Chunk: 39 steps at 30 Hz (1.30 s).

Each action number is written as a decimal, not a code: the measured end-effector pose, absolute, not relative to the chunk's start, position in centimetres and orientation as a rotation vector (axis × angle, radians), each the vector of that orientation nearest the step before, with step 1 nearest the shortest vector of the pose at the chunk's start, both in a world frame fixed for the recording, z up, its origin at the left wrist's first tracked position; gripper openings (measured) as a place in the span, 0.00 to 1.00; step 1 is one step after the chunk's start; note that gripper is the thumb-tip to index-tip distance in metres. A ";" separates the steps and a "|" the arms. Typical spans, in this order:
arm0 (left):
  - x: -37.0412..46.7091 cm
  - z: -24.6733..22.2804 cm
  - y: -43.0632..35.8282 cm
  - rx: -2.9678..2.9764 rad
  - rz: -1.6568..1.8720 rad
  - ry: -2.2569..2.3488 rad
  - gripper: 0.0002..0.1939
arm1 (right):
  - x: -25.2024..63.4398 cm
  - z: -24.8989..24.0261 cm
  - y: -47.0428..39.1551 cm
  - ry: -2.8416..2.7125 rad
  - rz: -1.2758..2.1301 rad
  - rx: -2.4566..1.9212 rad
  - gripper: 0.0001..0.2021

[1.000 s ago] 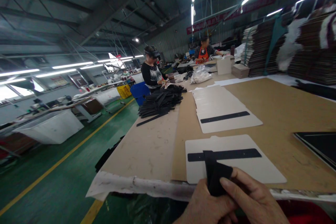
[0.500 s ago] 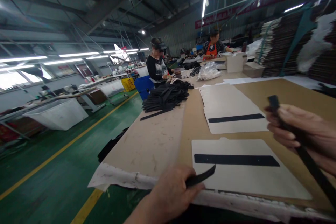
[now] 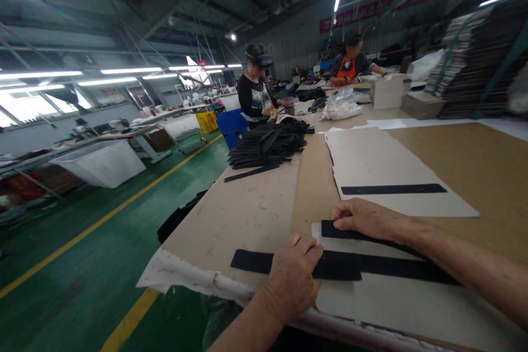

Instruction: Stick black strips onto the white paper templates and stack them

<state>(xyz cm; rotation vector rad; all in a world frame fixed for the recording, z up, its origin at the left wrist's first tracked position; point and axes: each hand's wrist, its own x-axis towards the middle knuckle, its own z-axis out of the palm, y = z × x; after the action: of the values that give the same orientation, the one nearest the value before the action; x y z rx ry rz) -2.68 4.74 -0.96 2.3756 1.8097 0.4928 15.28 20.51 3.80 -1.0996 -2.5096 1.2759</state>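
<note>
I see the left hand (image 3: 295, 267) on a black strip (image 3: 251, 262) crossing the left edge of a pale board (image 3: 396, 302); the right hand (image 3: 359, 216) holds a second strip (image 3: 329, 229) just beyond it. Farther off, I see a dark heap (image 3: 268, 144) on the worktop (image 3: 256, 214); a co-worker (image 3: 252, 96) is behind.

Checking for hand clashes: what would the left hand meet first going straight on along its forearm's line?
Likely the black strip at the right hand, then that hand itself; height between them and the left hand is unclear.
</note>
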 end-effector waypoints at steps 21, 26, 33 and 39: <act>-2.7 -0.9 4.7 2.350 0.479 1.802 0.21 | 12.4 1.8 20.9 -2.717 0.978 -1.175 0.05; -2.6 -0.8 4.8 2.350 0.418 1.852 0.23 | 12.3 2.1 20.6 -2.741 0.952 -1.205 0.05; -2.4 -0.2 5.3 2.352 0.278 1.856 0.20 | 12.6 2.7 20.8 -2.742 0.947 -1.222 0.07; -2.6 -0.4 5.6 2.324 0.287 1.869 0.23 | 22.4 4.4 23.5 -2.670 1.201 -1.264 0.15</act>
<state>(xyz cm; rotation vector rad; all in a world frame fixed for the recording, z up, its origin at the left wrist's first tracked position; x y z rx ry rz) -2.63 5.55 -0.40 2.3235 1.8688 0.2869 22.36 23.47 4.39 -1.2640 -2.6704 1.2005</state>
